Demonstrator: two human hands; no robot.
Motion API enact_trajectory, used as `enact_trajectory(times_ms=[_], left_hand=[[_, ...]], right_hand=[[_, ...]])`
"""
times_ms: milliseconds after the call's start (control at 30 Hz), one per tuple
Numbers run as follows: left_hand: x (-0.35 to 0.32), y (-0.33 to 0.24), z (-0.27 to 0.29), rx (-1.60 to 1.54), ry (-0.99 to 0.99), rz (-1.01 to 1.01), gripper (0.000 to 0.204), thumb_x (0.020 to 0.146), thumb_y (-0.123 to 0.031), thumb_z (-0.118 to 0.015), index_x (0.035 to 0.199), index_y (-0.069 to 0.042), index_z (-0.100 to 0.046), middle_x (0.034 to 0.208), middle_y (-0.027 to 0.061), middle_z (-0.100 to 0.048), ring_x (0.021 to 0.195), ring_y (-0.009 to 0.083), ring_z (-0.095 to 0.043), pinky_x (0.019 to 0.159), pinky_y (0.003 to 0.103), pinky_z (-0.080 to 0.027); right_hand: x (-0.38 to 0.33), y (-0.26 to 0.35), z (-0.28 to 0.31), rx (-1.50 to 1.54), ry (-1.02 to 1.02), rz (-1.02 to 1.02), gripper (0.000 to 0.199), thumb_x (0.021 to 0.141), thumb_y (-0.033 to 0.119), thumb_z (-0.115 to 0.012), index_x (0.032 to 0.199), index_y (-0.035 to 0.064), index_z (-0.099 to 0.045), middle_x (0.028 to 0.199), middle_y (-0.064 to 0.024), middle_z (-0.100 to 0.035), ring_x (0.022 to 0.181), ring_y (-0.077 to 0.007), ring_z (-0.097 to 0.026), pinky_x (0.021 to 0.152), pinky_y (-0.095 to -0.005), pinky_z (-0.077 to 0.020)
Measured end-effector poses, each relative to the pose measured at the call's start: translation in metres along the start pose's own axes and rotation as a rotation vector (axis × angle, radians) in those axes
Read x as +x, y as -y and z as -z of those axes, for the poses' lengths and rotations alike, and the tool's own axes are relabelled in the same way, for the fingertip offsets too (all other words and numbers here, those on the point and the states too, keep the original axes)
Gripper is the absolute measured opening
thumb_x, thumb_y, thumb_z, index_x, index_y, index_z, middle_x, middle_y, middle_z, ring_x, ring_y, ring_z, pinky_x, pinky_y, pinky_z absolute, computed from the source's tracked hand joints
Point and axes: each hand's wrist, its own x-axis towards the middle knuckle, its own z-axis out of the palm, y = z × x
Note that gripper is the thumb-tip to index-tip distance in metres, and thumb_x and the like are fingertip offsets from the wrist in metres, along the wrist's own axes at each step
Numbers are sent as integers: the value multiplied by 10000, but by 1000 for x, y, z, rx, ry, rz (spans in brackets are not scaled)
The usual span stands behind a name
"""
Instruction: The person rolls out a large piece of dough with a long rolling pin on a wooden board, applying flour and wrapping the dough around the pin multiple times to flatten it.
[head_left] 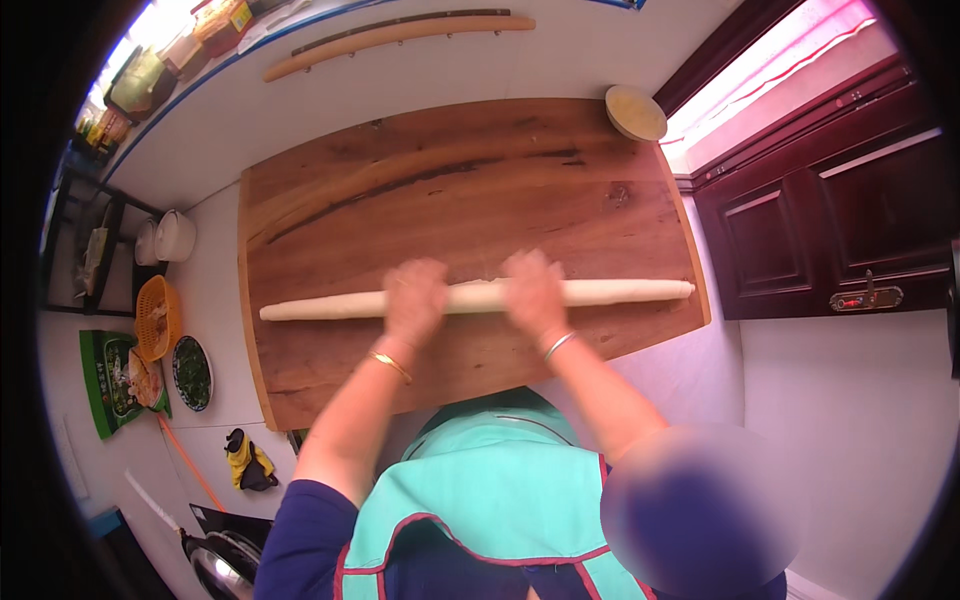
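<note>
A long roll of pale dough (480,297) lies across the wooden board, reaching nearly from its left edge to its right edge. Whether a rolling pin is inside it I cannot tell. My left hand (416,297) is curled over the roll left of its middle, a gold bangle at the wrist. Over the part just right of the middle, my right hand (535,292) grips in the same way, wearing a silver-coloured bangle. Both hands are slightly smeared by motion, and a short stretch of dough shows between them.
The wooden board (450,215) has a pale round dish (636,112) at its far right corner. A wooden rail with small hooks (400,38) is on the far wall. Left stand a yellow basket (157,318) and a bowl of greens (192,374). A dark red door (820,225) is right.
</note>
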Motion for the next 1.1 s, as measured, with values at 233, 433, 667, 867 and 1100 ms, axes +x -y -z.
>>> enact_trajectory(times_ms=[233, 433, 667, 867, 1100], left_hand=[[62, -17, -10, 100, 119, -43, 466, 918, -337, -533, 1336, -132, -529, 1386, 66, -506, 1307, 268, -421, 1127, 546, -214], [52, 57, -11, 163, -60, 130, 406, 947, -328, -502, 1303, -141, -553, 1400, 72, -494, 1339, 287, -397, 1132, 561, -212], [134, 81, -7, 252, -143, 83, 385, 976, -282, -466, 1322, -129, -538, 1379, 81, -515, 1338, 284, -406, 1115, 578, -220], [96, 168, 2, 367, -189, 340, 391, 984, -305, -444, 1332, -157, -543, 1383, 69, -523, 1326, 298, -414, 1101, 611, -205], [220, 226, 16, 219, -228, 281, 362, 980, -253, -439, 1283, -112, -577, 1344, 103, -540, 1304, 333, -432, 1099, 593, -219]], right_hand=[[55, -10, -24, -122, -96, 74, 476, 881, 390, -558, 1279, 131, -579, 1342, -45, -545, 1299, -255, -429, 1078, -546, -280], [68, -38, -7, -126, -142, 17, 411, 888, 316, -555, 1257, 139, -582, 1316, -50, -554, 1317, -256, -417, 1095, -547, -261], [147, -80, -19, -131, -209, 1, 311, 924, 272, -513, 1176, 145, -644, 1255, -25, -607, 1287, -266, -451, 1084, -549, -279], [129, -135, -4, -101, -314, -178, 279, 931, 245, -500, 1136, 134, -654, 1245, -48, -614, 1288, -266, -456, 1081, -555, -277], [265, -167, 2, -57, -297, -130, 229, 925, 215, -506, 1061, 123, -666, 1083, -38, -668, 1135, -251, -574, 1049, -581, -304]])
